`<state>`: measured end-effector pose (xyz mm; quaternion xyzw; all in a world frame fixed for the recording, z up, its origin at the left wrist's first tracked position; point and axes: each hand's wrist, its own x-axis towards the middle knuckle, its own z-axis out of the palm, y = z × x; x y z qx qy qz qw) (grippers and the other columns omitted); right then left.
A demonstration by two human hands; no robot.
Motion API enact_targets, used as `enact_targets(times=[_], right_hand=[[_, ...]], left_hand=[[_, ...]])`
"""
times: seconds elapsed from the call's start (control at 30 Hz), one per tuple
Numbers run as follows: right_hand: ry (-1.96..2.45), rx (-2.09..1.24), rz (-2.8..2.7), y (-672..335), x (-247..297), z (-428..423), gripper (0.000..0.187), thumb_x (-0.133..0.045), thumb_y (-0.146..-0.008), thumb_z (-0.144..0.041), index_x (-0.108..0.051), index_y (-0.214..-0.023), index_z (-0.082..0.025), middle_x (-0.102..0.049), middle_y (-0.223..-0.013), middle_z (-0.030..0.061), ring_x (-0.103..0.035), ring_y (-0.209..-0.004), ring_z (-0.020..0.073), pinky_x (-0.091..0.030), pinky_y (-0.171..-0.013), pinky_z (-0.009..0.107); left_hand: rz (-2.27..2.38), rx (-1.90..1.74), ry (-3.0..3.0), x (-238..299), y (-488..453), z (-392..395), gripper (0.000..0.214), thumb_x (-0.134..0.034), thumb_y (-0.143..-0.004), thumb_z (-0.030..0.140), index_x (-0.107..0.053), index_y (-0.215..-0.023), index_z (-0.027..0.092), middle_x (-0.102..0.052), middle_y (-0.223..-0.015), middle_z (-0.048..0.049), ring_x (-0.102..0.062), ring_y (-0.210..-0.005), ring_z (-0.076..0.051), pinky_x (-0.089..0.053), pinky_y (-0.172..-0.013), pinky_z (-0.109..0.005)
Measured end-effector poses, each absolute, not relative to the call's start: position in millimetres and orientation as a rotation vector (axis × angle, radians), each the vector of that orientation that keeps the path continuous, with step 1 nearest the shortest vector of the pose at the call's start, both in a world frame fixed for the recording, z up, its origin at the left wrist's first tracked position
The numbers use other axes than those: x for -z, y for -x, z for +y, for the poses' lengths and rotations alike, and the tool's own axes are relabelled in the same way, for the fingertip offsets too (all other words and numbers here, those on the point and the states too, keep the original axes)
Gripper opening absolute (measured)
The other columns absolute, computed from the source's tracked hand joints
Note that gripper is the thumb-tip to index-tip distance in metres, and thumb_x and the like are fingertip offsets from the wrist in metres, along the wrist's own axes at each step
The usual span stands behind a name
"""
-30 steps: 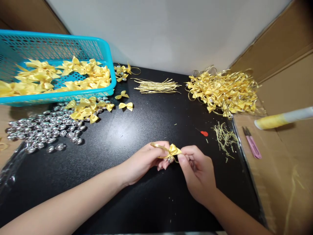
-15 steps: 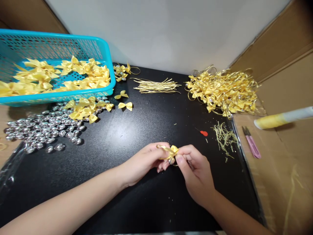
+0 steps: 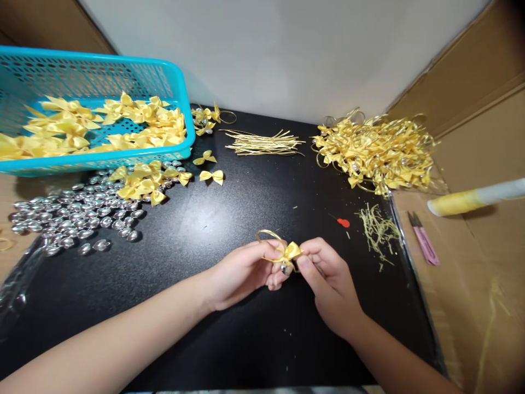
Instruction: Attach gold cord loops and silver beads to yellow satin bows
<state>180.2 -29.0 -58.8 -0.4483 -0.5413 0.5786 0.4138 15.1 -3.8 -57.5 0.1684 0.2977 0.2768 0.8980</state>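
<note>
Between my two hands, above the black tabletop, is a yellow ribbon bow [image 3: 292, 251]. A small silver bell [image 3: 286, 268] hangs under its knot, and a gold cord loop [image 3: 268, 232] arches up behind it. My left hand [image 3: 250, 268] is closed, with thumb and fingers pinching the bow from the left. The fingertips of my right hand [image 3: 328, 279] pinch at the bow's right tip. What exactly lies between the right fingertips is partly hidden.
A turquoise basket [image 3: 188, 109] of bows stands back left, with silver bells [image 3: 77, 219] before it. Gold cords [image 3: 264, 143] lie at the back. Finished-looking bows [image 3: 377, 153] pile up back right, near cord scraps [image 3: 378, 230], a red needle threader [image 3: 343, 222] and pink snips [image 3: 424, 241].
The gold cord loop now stands up above my left thumb, and the bow and bell show more fully. My hands have stayed nearly in place.
</note>
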Motion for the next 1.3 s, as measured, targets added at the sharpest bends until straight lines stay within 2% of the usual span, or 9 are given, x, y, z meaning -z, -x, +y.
enact_targets(times=[0.17, 0.33, 0.47, 0.57, 0.73, 0.87, 1.3], right_hand=[[1.038, -1.610, -1.234, -177.8, 62.9, -29.3, 0.015, -0.049, -0.098, -0.029, -0.052, -0.086, -0.021, -0.066, -0.070, -0.0009, -0.065, -0.062, 0.0128, -0.054, -0.062, 0.027], [1.109, -1.625, -1.242, -180.4, 71.7, -31.1, 0.019, -0.050, -0.097, -0.036, -0.053, -0.086, -0.020, -0.063, -0.075, 0.0000, -0.064, -0.069, 0.0143, -0.053, -0.067, 0.030], [1.075, -1.677, -1.206, -181.2, 73.5, -31.5, 0.017, -0.049, -0.098, -0.035, -0.052, -0.088, -0.021, -0.062, -0.077, -0.0011, -0.063, -0.068, 0.0130, -0.052, -0.068, 0.029], [1.142, -1.570, -1.310, -182.8, 68.3, -31.4, 0.016, -0.049, -0.097, -0.030, -0.054, -0.085, -0.021, -0.060, -0.072, -0.0020, -0.060, -0.064, 0.0118, -0.050, -0.063, 0.026], [1.277, -1.183, -1.606, -185.7, 56.3, -30.6, 0.017, -0.050, -0.093, -0.024, -0.057, -0.079, -0.021, -0.055, -0.058, -0.0038, -0.049, -0.048, 0.0093, -0.040, -0.048, 0.022], [1.270, -0.944, -1.740, -186.1, 52.7, -30.3, 0.016, -0.050, -0.090, -0.018, -0.058, -0.076, -0.020, -0.052, -0.055, -0.0050, -0.042, -0.045, 0.0071, -0.034, -0.044, 0.020], [1.274, -0.841, -1.807, -186.5, 50.9, -29.4, 0.015, -0.052, -0.089, -0.012, -0.059, -0.078, -0.019, -0.047, -0.055, -0.0069, -0.039, -0.046, 0.0059, -0.032, -0.044, 0.019]], left_hand=[[0.573, -0.560, -0.302, 58.4, -14.5, -3.3, 0.012, -0.059, -0.074, 0.023, -0.055, -0.066, 0.015, -0.052, -0.056, 0.0010, -0.045, -0.054, -0.010, -0.037, -0.058, -0.023], [0.542, -0.540, -0.262, 59.3, -12.9, -3.6, 0.010, -0.057, -0.076, 0.021, -0.054, -0.069, 0.015, -0.052, -0.058, 0.0007, -0.045, -0.056, -0.010, -0.038, -0.058, -0.023], [0.533, -0.517, -0.245, 58.6, -12.0, -3.9, 0.008, -0.057, -0.076, 0.021, -0.054, -0.071, 0.015, -0.052, -0.059, 0.0003, -0.045, -0.056, -0.010, -0.038, -0.059, -0.024], [0.555, -0.523, -0.260, 58.2, -12.3, -3.9, 0.009, -0.058, -0.075, 0.022, -0.055, -0.071, 0.015, -0.052, -0.058, 0.0007, -0.044, -0.056, -0.010, -0.037, -0.059, -0.024], [0.637, -0.570, -0.357, 57.6, -14.6, -3.4, 0.012, -0.058, -0.074, 0.024, -0.052, -0.067, 0.015, -0.051, -0.057, 0.0013, -0.042, -0.055, -0.010, -0.035, -0.059, -0.024], [0.720, -0.575, -0.420, 55.2, -16.0, -3.3, 0.013, -0.057, -0.074, 0.026, -0.050, -0.067, 0.016, -0.050, -0.057, 0.0019, -0.042, -0.055, -0.010, -0.034, -0.059, -0.025], [0.763, -0.565, -0.469, 55.2, -17.8, -4.5, 0.016, -0.056, -0.073, 0.029, -0.048, -0.066, 0.017, -0.048, -0.057, 0.0024, -0.040, -0.054, -0.010, -0.032, -0.055, -0.025]])
